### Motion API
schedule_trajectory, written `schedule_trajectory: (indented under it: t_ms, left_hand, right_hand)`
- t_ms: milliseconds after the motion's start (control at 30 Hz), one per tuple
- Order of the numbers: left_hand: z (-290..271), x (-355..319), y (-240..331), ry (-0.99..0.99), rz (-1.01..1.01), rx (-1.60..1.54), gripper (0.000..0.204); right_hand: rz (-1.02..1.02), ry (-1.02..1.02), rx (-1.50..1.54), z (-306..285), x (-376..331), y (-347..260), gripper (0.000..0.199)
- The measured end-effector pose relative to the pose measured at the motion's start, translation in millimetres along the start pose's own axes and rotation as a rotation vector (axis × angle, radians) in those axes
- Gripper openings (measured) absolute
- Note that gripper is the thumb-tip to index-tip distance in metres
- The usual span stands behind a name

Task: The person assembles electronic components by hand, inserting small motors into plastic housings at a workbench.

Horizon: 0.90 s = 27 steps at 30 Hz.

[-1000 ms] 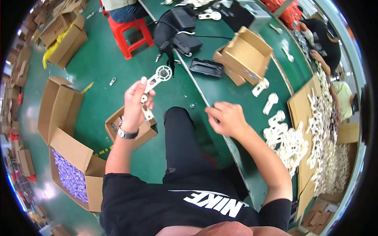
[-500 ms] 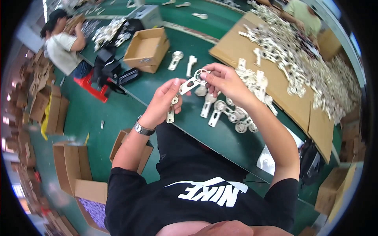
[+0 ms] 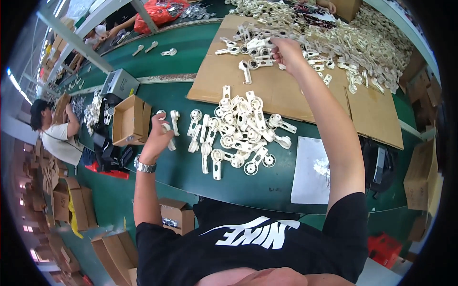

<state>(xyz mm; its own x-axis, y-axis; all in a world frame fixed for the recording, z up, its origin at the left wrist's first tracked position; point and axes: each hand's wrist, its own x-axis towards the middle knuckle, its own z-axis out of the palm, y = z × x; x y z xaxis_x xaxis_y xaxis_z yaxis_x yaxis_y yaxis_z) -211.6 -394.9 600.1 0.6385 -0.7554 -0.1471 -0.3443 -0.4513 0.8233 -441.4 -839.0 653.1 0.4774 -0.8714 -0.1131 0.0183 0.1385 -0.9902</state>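
Note:
My left hand (image 3: 157,136) is closed around a cream plastic roller part (image 3: 166,135) just above the green table (image 3: 191,176), beside a small open cardboard box (image 3: 126,120). A heap of the same cream parts (image 3: 238,131) lies to its right on the table. My right hand (image 3: 286,51) reaches far out to a large spread of cream parts (image 3: 334,33) on a brown cardboard sheet (image 3: 267,95), its fingers curled on parts at the pile's near edge; what it holds is hidden.
A white sheet (image 3: 310,171) lies at the table's near right. A grey metal box (image 3: 119,83) stands behind the open carton. A seated person (image 3: 55,133) works at the left. Cardboard boxes (image 3: 71,205) line the green floor, one (image 3: 174,217) by my knee.
My hands were together holding one part in front of me; now the left has dropped to the table's left with a part and the right has stretched out to the far pile.

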Motion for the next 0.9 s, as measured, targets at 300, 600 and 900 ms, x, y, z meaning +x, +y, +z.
schedule_trajectory:
  t_ms: [300, 600, 900]
  left_hand:
    - [-1.1, 55.4, -34.6, 0.188, 0.059, 0.483, 0.055]
    - [14.8, 46.3, -32.5, 0.237, 0.3, 0.467, 0.05]
    - [-4.8, 3.1, -21.5, 0.319, 0.554, 0.47, 0.052]
  right_hand:
    - [-0.113, 0.206, 0.149, -1.7, 69.5, -25.7, 0.022]
    - [-0.477, -0.355, -0.74, -6.8, -117.8, 22.1, 0.055]
    - [-0.486, -0.17, -1.365, -32.1, -274.9, 80.2, 0.097]
